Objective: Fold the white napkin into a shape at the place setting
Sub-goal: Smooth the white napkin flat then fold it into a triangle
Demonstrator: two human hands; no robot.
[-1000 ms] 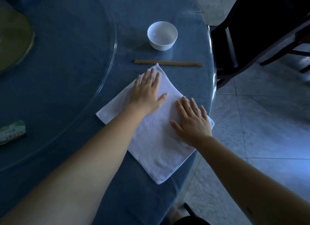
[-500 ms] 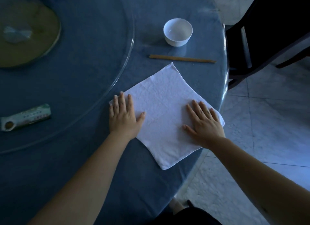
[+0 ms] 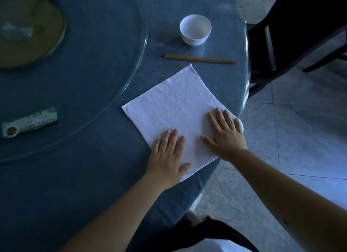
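The white napkin (image 3: pixel 174 109) lies flat as a diamond on the blue round table (image 3: pixel 90 86), near the table's right edge. My left hand (image 3: pixel 168 156) presses palm down on the napkin's near corner, fingers spread. On the napkin's right corner rests my right hand (image 3: pixel 226 134), also flat with fingers apart. Neither hand grips the cloth. The napkin's near and right corners are partly hidden under the hands.
A white bowl (image 3: pixel 195 29) and a pair of chopsticks (image 3: pixel 200 59) lie beyond the napkin. A glass turntable rim (image 3: pixel 139 63) curves at left, with a green packet (image 3: pixel 29 122) and a yellow-green dish (image 3: pixel 28 39) on it. A dark chair (image 3: pixel 293 31) stands at right.
My left hand slid from the napkin's far corner to its left corner and then to its near corner. The right hand stayed on the right corner.
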